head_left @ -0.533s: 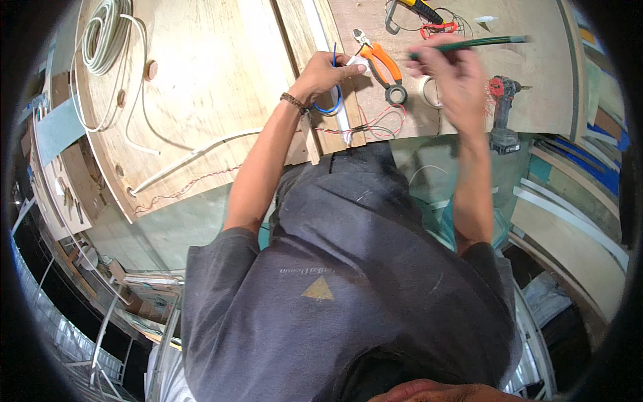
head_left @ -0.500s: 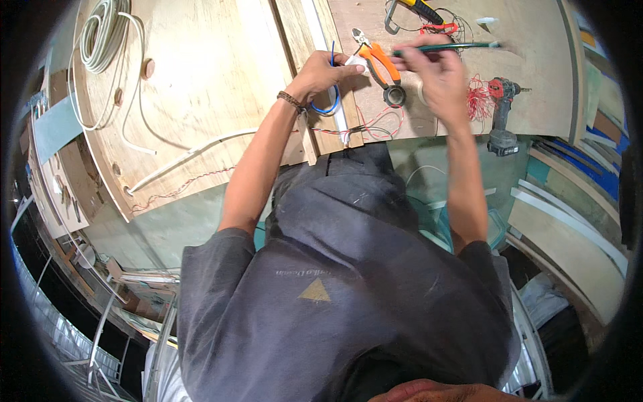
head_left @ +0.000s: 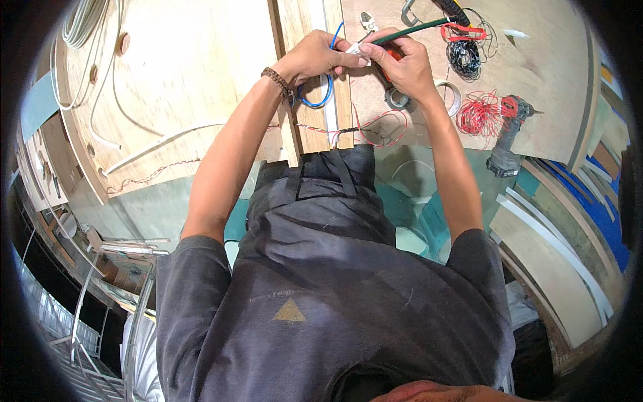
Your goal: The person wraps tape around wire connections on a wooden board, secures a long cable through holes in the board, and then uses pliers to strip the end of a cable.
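Observation:
Between the thumb and fingers of my left hand (head_left: 323,57) is a small white connector-like piece (head_left: 356,50); its exact kind is hard to make out. A blue wire (head_left: 320,104) loops around beside that hand. My right hand (head_left: 405,65) is closed on a slim dark green screwdriver-like tool (head_left: 418,29), its near end at the white piece. Both hands meet above the board's right side. Beneath my right hand lie orange-handled cutting pliers (head_left: 368,22), their handles partly covered. Next to their handle ends sits a small dark ring (head_left: 398,100).
Coiled white cable (head_left: 84,23) rests on the wooden panel (head_left: 194,74) at left. To the right are a roll of tape (head_left: 449,97), a bundle of red wire (head_left: 479,114), a cordless drill (head_left: 510,130) and dark wire (head_left: 464,59). Red and black wires (head_left: 382,127) trail near the front edge.
My right hand has moved left and down, bringing the green tool to the white piece in my left hand. The whole view has shifted slightly.

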### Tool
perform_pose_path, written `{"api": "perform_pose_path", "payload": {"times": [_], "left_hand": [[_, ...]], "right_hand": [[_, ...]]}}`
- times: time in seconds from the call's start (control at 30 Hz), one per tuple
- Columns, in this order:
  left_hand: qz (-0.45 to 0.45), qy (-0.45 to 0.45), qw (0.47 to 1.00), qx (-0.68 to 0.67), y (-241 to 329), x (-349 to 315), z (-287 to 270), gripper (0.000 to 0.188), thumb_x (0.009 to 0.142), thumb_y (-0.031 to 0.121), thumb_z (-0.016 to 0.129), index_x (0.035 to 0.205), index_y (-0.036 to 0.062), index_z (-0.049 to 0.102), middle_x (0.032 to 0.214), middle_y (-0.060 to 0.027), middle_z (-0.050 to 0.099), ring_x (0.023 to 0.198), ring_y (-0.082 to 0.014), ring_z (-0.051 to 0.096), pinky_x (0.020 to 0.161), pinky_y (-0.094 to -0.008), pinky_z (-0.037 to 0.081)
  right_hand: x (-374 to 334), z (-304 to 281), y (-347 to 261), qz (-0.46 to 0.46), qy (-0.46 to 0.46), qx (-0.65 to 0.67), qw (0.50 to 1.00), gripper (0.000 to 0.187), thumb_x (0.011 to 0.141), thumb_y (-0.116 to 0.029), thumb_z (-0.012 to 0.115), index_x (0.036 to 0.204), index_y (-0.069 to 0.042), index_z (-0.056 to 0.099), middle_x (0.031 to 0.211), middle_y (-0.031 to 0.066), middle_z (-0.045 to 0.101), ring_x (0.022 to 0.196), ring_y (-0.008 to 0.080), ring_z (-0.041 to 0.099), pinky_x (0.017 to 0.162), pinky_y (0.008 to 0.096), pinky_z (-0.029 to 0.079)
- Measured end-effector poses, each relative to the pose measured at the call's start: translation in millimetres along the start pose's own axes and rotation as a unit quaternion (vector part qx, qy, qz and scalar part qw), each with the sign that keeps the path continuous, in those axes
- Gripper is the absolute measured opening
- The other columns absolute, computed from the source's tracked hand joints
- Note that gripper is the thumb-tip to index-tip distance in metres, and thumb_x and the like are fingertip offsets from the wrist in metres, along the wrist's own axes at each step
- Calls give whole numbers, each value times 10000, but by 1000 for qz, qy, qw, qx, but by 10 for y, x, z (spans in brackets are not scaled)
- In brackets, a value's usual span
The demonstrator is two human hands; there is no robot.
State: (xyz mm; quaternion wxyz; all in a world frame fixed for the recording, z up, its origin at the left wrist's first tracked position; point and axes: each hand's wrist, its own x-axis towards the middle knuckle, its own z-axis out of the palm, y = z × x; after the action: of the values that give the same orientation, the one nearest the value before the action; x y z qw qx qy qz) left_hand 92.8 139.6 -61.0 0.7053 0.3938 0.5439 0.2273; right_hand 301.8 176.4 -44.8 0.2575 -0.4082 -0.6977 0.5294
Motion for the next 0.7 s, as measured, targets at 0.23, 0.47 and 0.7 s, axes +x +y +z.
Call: {"api": "perform_pose_path", "payload": {"times": [0.23, 0.47, 0.7], "left_hand": [[12, -18, 1000, -19, -19, 14, -38, 244, 791, 250, 882, 795, 73, 714, 684, 47, 614, 601, -37, 501, 561, -201, 405], [7, -14, 1000, 2, -20, 24, -42, 245, 792, 242, 884, 805, 59, 721, 680, 36, 620, 609, -40, 518, 570, -205, 423], [18, -18, 1000, -2, 10, -1, -31, 275, 782, 264, 892, 804, 51, 719, 671, 23, 623, 595, -49, 527, 566, -207, 430]], "right_hand": [[5, 53, 66, -66, 22, -29, 997, 164, 924, -178, 747, 1004, -35, 748, 798, 4, 703, 696, 47, 596, 618, 229, 486], [11, 63, 130, -84, 23, -31, 996, 167, 927, -190, 746, 1004, -43, 749, 766, -2, 686, 667, 43, 556, 591, 227, 453], [-10, 46, 224, -69, 7, -40, 997, 173, 913, -192, 746, 983, -34, 739, 757, 4, 656, 624, 52, 515, 553, 240, 424]]}}
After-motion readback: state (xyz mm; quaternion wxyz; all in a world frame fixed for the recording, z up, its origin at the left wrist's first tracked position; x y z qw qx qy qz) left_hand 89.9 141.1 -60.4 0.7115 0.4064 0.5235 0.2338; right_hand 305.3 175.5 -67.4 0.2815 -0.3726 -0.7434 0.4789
